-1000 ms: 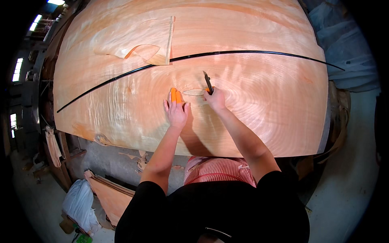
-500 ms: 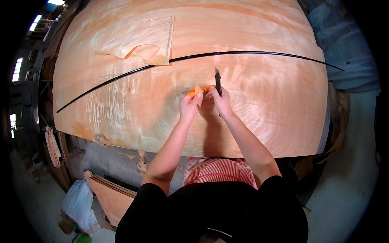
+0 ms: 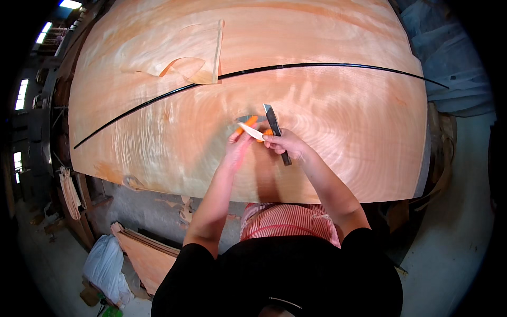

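Workshop light falls on a wide, pale-orange wooden veneer sheet (image 3: 364, 142), where a white, pointed, leaf-shaped thin piece (image 3: 251, 131) seems already free, while the grey, lens-shaped spot (image 3: 241, 119) just beyond the hands looks unfinished. Left hand (image 3: 237, 146) with orange finger covers (image 3: 246, 126) pinches this piece above the sheet's middle, and right hand (image 3: 285, 142) grips a black, straight cutting knife (image 3: 273, 124), its fingers seeming to touch the piece. Flat wood gives room at left and right, between the near edge and a long, bent, black rod (image 3: 280, 66) at far side.
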`<action>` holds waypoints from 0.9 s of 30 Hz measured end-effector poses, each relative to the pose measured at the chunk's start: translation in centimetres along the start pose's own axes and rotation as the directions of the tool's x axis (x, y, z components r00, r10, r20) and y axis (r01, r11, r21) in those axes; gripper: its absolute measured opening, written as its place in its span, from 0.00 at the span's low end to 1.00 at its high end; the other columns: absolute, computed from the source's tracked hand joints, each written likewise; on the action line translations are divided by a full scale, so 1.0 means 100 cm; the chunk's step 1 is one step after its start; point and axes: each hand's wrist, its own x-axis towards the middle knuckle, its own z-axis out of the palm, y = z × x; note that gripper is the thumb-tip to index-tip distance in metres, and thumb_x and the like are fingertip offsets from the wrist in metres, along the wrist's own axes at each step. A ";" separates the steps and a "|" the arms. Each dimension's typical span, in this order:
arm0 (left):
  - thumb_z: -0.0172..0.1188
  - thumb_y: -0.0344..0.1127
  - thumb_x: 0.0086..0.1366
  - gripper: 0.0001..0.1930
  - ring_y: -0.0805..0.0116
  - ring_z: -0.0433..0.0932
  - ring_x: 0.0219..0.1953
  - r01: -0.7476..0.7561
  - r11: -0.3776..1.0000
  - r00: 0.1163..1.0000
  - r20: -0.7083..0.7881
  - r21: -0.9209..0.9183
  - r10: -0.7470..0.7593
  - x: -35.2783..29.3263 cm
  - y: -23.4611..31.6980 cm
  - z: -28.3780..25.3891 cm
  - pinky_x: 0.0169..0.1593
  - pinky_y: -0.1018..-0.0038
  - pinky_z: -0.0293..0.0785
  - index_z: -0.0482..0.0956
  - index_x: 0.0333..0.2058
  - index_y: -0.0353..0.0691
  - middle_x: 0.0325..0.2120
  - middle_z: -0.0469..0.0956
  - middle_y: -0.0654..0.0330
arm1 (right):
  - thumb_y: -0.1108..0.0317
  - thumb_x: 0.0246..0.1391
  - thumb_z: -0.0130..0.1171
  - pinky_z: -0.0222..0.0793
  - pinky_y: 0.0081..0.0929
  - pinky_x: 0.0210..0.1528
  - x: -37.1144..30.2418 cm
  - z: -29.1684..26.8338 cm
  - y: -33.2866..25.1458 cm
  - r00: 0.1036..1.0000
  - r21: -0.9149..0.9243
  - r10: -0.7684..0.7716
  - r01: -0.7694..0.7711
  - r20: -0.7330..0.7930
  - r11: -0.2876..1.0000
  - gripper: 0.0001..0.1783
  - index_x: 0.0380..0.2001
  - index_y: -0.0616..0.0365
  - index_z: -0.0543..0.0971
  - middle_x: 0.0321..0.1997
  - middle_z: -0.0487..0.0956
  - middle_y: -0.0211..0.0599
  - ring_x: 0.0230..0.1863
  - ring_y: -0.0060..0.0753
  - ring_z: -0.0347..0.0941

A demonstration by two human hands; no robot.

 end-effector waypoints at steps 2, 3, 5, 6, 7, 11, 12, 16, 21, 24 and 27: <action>0.49 0.32 0.60 0.13 0.69 0.69 0.44 -0.079 0.949 0.980 -0.150 0.304 0.130 0.005 -0.002 -0.015 0.46 0.69 0.65 0.69 0.43 0.34 0.44 0.68 0.55 | 0.66 0.46 0.57 0.55 0.15 0.16 0.013 -0.002 -0.004 0.958 -0.370 -0.204 0.119 -0.201 0.922 0.07 0.26 0.57 0.74 0.20 0.73 0.30 0.15 0.16 0.61; 0.49 0.32 0.59 0.15 0.67 0.67 0.46 -0.095 0.830 0.962 -0.165 0.550 0.219 0.008 -0.004 -0.025 0.48 0.67 0.63 0.68 0.45 0.34 0.47 0.66 0.54 | 0.66 0.45 0.57 0.58 0.17 0.17 0.019 -0.004 -0.007 0.908 -0.544 -0.325 0.137 -0.266 0.828 0.07 0.25 0.57 0.74 0.19 0.73 0.29 0.16 0.18 0.63; 0.50 0.34 0.58 0.18 0.64 0.63 0.52 -0.056 0.421 0.910 -0.126 0.905 0.394 0.011 -0.007 -0.042 0.53 0.62 0.57 0.66 0.47 0.35 0.51 0.61 0.52 | 0.65 0.44 0.57 0.62 0.21 0.22 0.034 -0.010 -0.019 0.889 -0.681 -0.373 0.101 -0.266 0.725 0.07 0.24 0.58 0.74 0.19 0.74 0.30 0.19 0.22 0.68; 0.51 0.36 0.57 0.21 0.61 0.60 0.53 -0.090 0.165 0.890 0.005 0.982 0.456 0.012 -0.010 -0.043 0.54 0.59 0.54 0.64 0.48 0.36 0.52 0.59 0.52 | 0.65 0.44 0.57 0.65 0.23 0.24 0.041 -0.012 -0.024 0.879 -0.741 -0.399 0.080 -0.263 0.666 0.08 0.23 0.58 0.74 0.18 0.75 0.31 0.20 0.25 0.70; 0.52 0.38 0.55 0.23 0.59 0.57 0.55 -0.110 -0.101 0.867 0.145 0.989 0.477 0.012 -0.014 -0.041 0.55 0.57 0.51 0.63 0.50 0.37 0.53 0.58 0.52 | 0.64 0.44 0.56 0.65 0.24 0.24 0.046 -0.013 -0.028 0.885 -0.785 -0.387 0.043 -0.257 0.618 0.09 0.23 0.58 0.74 0.18 0.75 0.32 0.21 0.26 0.70; 0.53 0.43 0.52 0.30 0.58 0.48 0.60 -0.146 -0.305 0.842 0.280 0.941 0.461 0.007 -0.020 -0.040 0.57 0.51 0.42 0.59 0.53 0.38 0.56 0.52 0.55 | 0.59 0.43 0.56 0.66 0.25 0.26 0.061 -0.017 -0.032 0.895 -0.872 -0.360 -0.062 -0.264 0.485 0.12 0.23 0.58 0.75 0.18 0.76 0.34 0.22 0.29 0.72; 0.53 0.44 0.52 0.30 0.58 0.48 0.59 -0.152 -0.316 0.837 0.292 0.937 0.462 0.008 -0.021 -0.039 0.57 0.51 0.42 0.59 0.53 0.38 0.56 0.53 0.55 | 0.58 0.42 0.55 0.67 0.26 0.27 0.063 -0.019 -0.030 0.893 -0.878 -0.359 -0.079 -0.273 0.472 0.13 0.23 0.58 0.75 0.18 0.76 0.35 0.22 0.29 0.73; 0.54 0.45 0.51 0.31 0.56 0.49 0.59 -0.157 -0.334 0.825 0.309 0.930 0.474 0.010 -0.019 -0.042 0.57 0.51 0.42 0.59 0.53 0.39 0.56 0.53 0.54 | 0.57 0.42 0.54 0.67 0.27 0.28 0.059 -0.012 -0.031 0.884 -0.877 -0.357 -0.112 -0.303 0.467 0.14 0.24 0.57 0.75 0.19 0.76 0.35 0.24 0.31 0.73; 0.54 0.46 0.51 0.29 0.54 0.49 0.58 -0.186 -0.367 0.856 0.334 0.912 0.394 0.007 -0.012 -0.034 0.56 0.51 0.42 0.61 0.52 0.45 0.56 0.53 0.52 | 0.57 0.41 0.53 0.67 0.30 0.29 0.057 -0.006 -0.029 0.863 -0.886 -0.395 -0.117 -0.314 0.450 0.13 0.23 0.57 0.75 0.19 0.76 0.37 0.24 0.35 0.73; 0.54 0.47 0.51 0.28 0.54 0.49 0.58 -0.237 -0.365 0.855 0.372 0.900 0.361 0.009 -0.008 -0.030 0.57 0.51 0.42 0.62 0.52 0.48 0.56 0.52 0.51 | 0.58 0.41 0.54 0.67 0.25 0.25 0.064 -0.011 -0.023 0.843 -0.914 -0.443 -0.127 -0.304 0.385 0.12 0.21 0.57 0.74 0.17 0.76 0.33 0.20 0.29 0.72; 0.53 0.47 0.51 0.28 0.54 0.49 0.58 -0.234 -0.363 0.856 0.369 0.902 0.363 0.010 -0.008 -0.032 0.57 0.51 0.42 0.63 0.51 0.49 0.55 0.52 0.51 | 0.58 0.41 0.54 0.67 0.25 0.25 0.068 -0.012 -0.022 0.843 -0.909 -0.444 -0.118 -0.304 0.399 0.13 0.21 0.57 0.74 0.17 0.76 0.33 0.19 0.29 0.72</action>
